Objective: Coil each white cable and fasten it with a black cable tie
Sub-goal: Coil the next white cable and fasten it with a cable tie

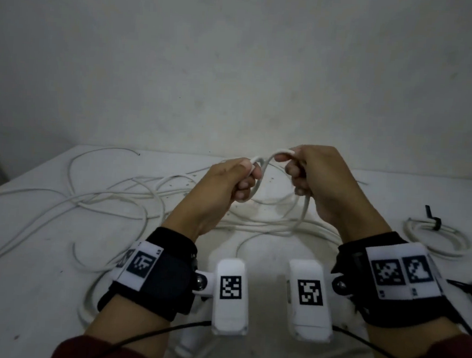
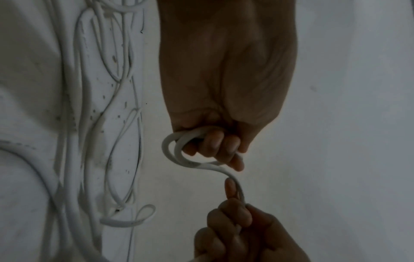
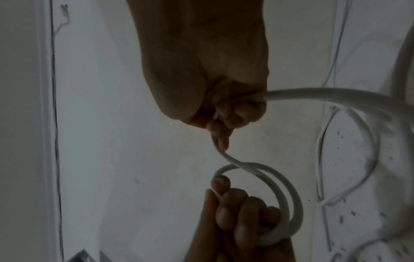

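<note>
Both hands are raised above the white table (image 1: 279, 265) with one white cable (image 1: 258, 180) between them. My left hand (image 1: 240, 179) curls its fingers round a small coil of two loops (image 2: 177, 154). My right hand (image 1: 296, 172) grips the same cable (image 3: 226, 156) a short way along, index finger stretched along it; the rest trails from that fist (image 3: 336, 95) down to the table. Many loose white cables (image 1: 110, 198) lie tangled on the left and under my hands. A coiled cable (image 1: 437, 237) fastened with a black tie (image 1: 434, 222) lies at the right.
More black ties (image 1: 470, 290) lie at the right edge beside my right wrist. A grey wall (image 1: 237, 67) rises behind the table's far edge. A white plug-like piece (image 1: 190, 340) lies near the front edge between my forearms.
</note>
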